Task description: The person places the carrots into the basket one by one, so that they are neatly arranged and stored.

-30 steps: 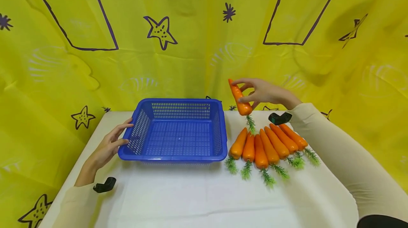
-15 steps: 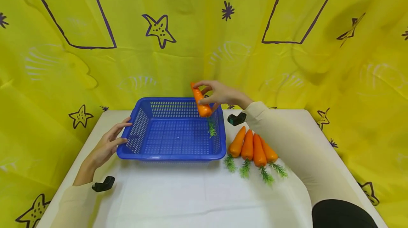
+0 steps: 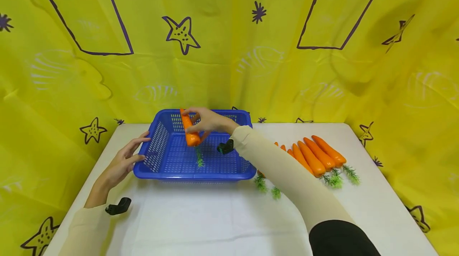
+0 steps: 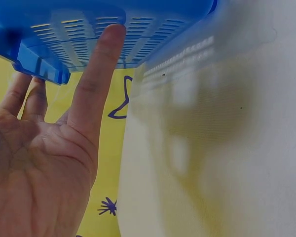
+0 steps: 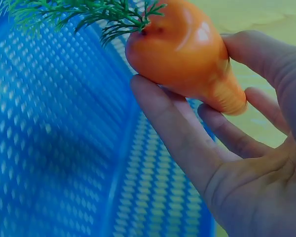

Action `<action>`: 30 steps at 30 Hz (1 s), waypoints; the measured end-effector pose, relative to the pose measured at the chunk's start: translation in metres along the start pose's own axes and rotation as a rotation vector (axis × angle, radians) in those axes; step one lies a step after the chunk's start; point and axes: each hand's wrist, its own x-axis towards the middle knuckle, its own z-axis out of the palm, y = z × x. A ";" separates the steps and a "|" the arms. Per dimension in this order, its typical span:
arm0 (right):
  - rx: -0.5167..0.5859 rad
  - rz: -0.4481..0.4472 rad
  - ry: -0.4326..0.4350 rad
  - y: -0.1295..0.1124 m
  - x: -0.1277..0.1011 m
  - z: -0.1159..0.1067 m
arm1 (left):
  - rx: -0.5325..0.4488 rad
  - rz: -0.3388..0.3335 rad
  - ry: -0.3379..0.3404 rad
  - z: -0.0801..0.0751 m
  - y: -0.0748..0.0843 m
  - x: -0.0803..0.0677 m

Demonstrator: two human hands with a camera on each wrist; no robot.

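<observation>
The basket [image 3: 157, 156] is bright blue with a perforated grid pattern, and the carrot [image 3: 189, 129] above it is orange with green fronds, like the carrots [image 3: 315, 156] on the white table [image 3: 215, 220]. The backdrop [image 3: 222, 41] is yellow with dark purple stars and quadrilateral outlines, and the sleeves [image 3: 287, 176] are cream.

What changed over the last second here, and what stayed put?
The right hand, gripping a carrot, carried it leftward from above the row of carrots to over the blue basket. The left hand stayed against the basket's left side; nothing was released.
</observation>
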 end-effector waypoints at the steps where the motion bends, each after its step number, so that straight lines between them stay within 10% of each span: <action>1: 0.009 0.006 0.002 0.001 0.004 0.006 | -0.003 -0.001 0.000 0.000 0.000 0.000; 30: 0.174 0.190 0.114 0.028 0.060 0.072 | -0.072 0.015 -0.032 0.000 0.001 0.001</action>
